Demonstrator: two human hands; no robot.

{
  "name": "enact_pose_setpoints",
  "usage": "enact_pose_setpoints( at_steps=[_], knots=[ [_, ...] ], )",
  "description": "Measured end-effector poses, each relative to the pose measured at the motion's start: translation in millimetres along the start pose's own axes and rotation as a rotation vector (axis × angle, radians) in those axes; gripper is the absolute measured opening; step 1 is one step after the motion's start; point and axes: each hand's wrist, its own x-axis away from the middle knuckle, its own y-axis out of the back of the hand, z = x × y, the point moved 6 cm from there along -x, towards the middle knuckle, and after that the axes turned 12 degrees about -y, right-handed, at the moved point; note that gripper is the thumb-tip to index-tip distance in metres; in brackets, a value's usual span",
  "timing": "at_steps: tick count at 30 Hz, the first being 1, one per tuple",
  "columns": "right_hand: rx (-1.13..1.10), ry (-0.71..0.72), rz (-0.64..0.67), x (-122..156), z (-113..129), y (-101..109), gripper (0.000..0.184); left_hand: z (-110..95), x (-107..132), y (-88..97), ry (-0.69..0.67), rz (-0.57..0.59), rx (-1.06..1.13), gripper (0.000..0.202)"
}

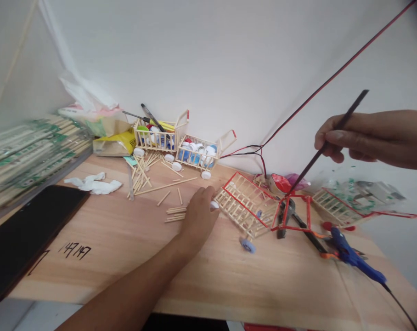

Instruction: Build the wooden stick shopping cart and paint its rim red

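Observation:
My right hand (360, 140) pinches a thin dark paintbrush (327, 142) held at a slant. Its lower tip meets the red-painted handle frame (298, 214) of a small wooden stick cart (246, 207), too small to make out its bristles. The cart's top rails are red too, and it lies tilted on the table with a bluish wheel (247, 245) showing. Around the cart's left end curls my left hand (200, 218), fingers at a white wheel (214, 205). Behind the brush tip sits a red-coated holder (280, 183), perhaps of paint.
Two stick carts (156, 138) full of bottle caps stand near the wall. Loose sticks (143, 177) lie before them. Pliers (291, 209) and a blue glue gun (355, 255) lie at right, near another red-trimmed cart (335, 202). A phone (39, 234) and bagged sticks (36, 151) are left.

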Motion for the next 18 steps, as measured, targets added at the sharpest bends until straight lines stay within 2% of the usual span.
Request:
enact_pose_setpoints(
  at_steps=[8, 15, 18],
  knots=[
    [0.014, 0.011, 0.062, 2, 23, -5, 0.067, 0, 0, -1.3, -0.004, -0.005, -0.004, 0.023],
    [0.057, 0.062, 0.046, -3, 9, 1, 0.057, 2, 0, -2.5, -0.012, -0.004, 0.009, 0.023],
    [0.058, 0.062, 0.074, -4, 11, 1, 0.053, 2, 1, -2.2, -0.021, -0.009, 0.007, 0.023]
  ],
)
